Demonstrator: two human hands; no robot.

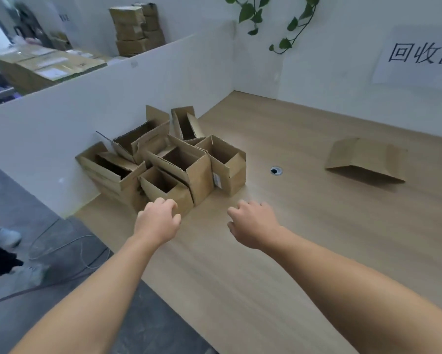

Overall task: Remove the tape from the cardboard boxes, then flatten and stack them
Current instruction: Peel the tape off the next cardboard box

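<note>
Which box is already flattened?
The lone box lying collapsed on the right of the table; the others stand open, clustered against the partition.

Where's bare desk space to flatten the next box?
Free: the desk between the cable hole and the flattened box; the near strip by the right hand; the far corner under the plant. Crowded: open boxes packed against the partition, left hand at the nearest one.

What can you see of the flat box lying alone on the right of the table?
The flat box is plain brown cardboard, collapsed, with flaps spread at both ends and fold creases showing. It lies on the table, well apart from the pile. Its near edge is slightly lifted and casts a shadow. No tape or label shows on it. Only the table touches it.
</note>
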